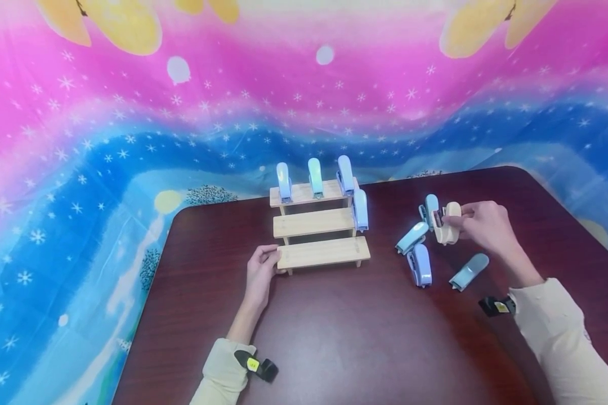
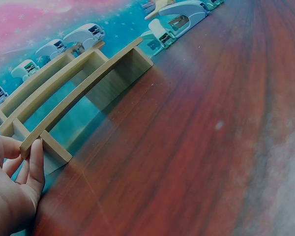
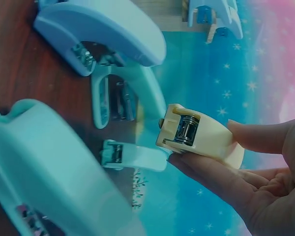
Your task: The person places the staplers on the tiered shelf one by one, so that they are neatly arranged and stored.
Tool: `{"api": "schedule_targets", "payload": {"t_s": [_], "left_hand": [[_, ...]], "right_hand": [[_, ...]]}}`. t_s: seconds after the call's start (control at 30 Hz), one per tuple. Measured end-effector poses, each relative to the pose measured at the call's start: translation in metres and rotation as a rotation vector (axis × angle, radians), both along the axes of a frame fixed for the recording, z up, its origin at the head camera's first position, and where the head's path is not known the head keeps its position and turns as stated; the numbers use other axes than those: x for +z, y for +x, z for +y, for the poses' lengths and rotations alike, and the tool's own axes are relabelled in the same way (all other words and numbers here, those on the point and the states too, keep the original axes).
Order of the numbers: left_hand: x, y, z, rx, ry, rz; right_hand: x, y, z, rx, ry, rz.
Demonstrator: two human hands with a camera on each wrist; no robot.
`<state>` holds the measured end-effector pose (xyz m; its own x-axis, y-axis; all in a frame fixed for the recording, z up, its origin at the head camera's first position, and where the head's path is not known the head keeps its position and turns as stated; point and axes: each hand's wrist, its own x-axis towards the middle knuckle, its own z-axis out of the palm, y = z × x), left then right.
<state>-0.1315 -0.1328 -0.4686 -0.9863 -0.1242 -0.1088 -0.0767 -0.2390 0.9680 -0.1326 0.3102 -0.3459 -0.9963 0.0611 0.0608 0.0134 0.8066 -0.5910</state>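
My right hand (image 1: 486, 225) pinches a cream stapler (image 1: 451, 229) between thumb and fingers, above a loose group of staplers. In the right wrist view the metal-fitted end of that stapler faces the camera. With thumb and fingers, my left hand (image 1: 262, 271) grips the left end of the lowest step of a three-step wooden rack (image 1: 324, 253). On the top step stand a lavender stapler (image 1: 284, 181), a mint stapler (image 1: 315, 176) and another lavender stapler (image 1: 344, 175). One more lavender stapler (image 1: 361, 209) stands at the right end of the middle step.
Close to the right hand lie a blue-green stapler (image 1: 430, 209), a mint stapler (image 1: 412, 237), a lavender stapler (image 1: 420, 265) and a grey-blue stapler (image 1: 469, 272). All are on the dark wooden table (image 1: 334, 337). A patterned cloth (image 1: 304, 90) hangs behind it.
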Motion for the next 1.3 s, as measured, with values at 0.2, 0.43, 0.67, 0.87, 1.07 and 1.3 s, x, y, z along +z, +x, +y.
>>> {"api": "schedule_targets", "payload": {"t_s": [0.2, 0.43, 0.67, 0.87, 1.07, 1.3], "left_hand": [[-0.001, 0.0, 0.0, -0.004, 0.007, -0.002], [-0.002, 0.001, 0.0, -0.008, 0.01, -0.005], [0.0, 0.001, 0.0, -0.003, 0.013, -0.001], [0.0, 0.0, 0.0, 0.002, 0.001, -0.007], [-0.001, 0.0, 0.001, -0.001, 0.011, -0.003], [-0.001, 0.0, 0.0, 0.005, 0.011, 0.009]], "right_hand": [[0.012, -0.002, -0.005, -0.02, -0.003, 0.034], [0.027, -0.005, -0.015, -0.046, -0.086, 0.025], [0.04, -0.007, -0.03, -0.064, -0.254, -0.013], [0.049, -0.01, -0.043, -0.06, -0.293, -0.001], [0.052, -0.014, -0.055, -0.03, -0.43, -0.013], [0.053, -0.02, -0.071, 0.002, -0.549, -0.024]]}}
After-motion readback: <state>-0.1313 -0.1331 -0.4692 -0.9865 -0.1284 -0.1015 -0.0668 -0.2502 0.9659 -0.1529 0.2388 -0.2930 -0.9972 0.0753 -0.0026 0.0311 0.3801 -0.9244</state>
